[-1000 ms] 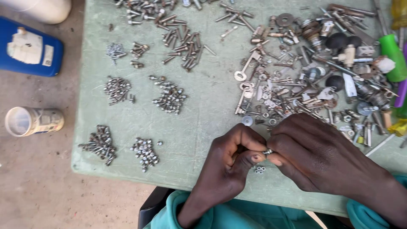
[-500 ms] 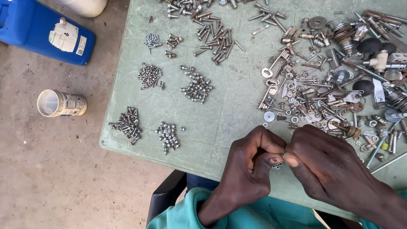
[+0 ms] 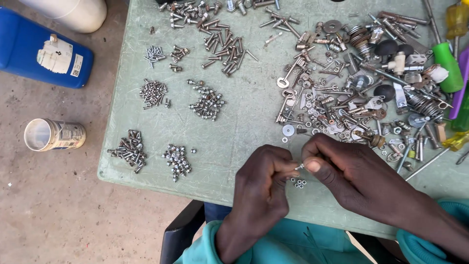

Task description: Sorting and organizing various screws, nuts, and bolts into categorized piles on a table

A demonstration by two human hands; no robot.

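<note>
While we look down at a pale green table [image 3: 244, 132], our left hand [image 3: 261, 190] and right hand [image 3: 356, 173] meet at its near edge, fingertips pinched together on one small silver screw [image 3: 299, 166]. Just below it, at six o'clock, a few tiny nuts [image 3: 298, 183] lie on the table. At one o'clock spreads a jumble of mixed hardware [image 3: 361, 93]. At nine to eleven o'clock sit sorted screw piles [image 3: 207, 102]. Far left, on the ground, lie a tin can [image 3: 53, 135] and blue jug [image 3: 41, 51].
</note>
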